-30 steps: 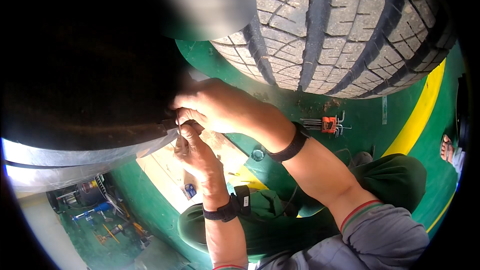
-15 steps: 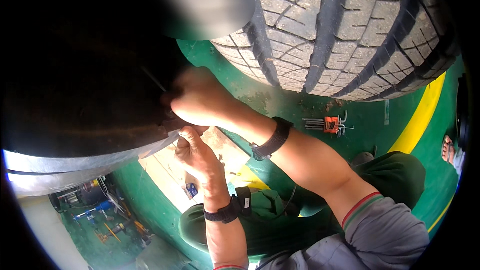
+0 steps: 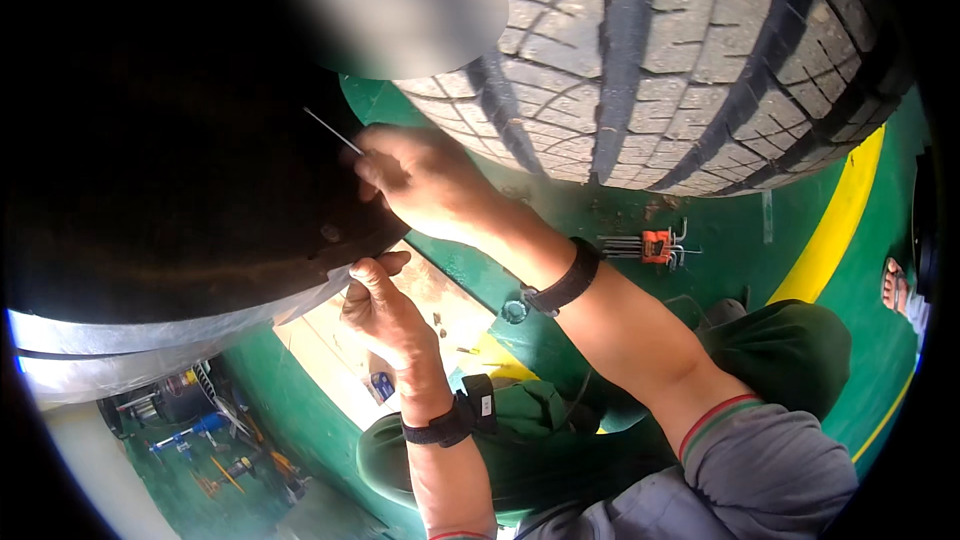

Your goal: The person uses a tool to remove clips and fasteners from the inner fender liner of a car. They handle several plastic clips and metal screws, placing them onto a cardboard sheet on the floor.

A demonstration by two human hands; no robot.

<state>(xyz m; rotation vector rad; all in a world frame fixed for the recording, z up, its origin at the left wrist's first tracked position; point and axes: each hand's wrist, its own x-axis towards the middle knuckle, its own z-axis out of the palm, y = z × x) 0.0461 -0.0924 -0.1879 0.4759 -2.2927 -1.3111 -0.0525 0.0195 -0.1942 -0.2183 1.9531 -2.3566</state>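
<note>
A thin metal rod (image 3: 333,130) sticks out of my right hand (image 3: 420,180), which is closed around its near end. Its kind is hidden by the fingers. The rod's tip points up and left, in front of the dark wheel-arch liner (image 3: 200,210). Below it, my left hand (image 3: 385,315) pinches the lower edge of the silver car body panel (image 3: 230,330), thumb on the near side and a finger behind. A small round spot (image 3: 330,233), perhaps a fastener, shows on the liner just above the left thumb. Much of the liner lies in deep shadow.
A large tyre (image 3: 660,70) fills the upper right. On the green floor lie a hex key set (image 3: 655,247) in an orange holder, a cardboard sheet (image 3: 330,350) and a small blue box (image 3: 381,386). Assorted tools (image 3: 215,440) lie lower left. Another person's foot (image 3: 893,285) is far right.
My right hand has drawn back to the right from the liner, with the rod now clearer in view. The left hand stays at the panel edge. The view has shifted slightly.
</note>
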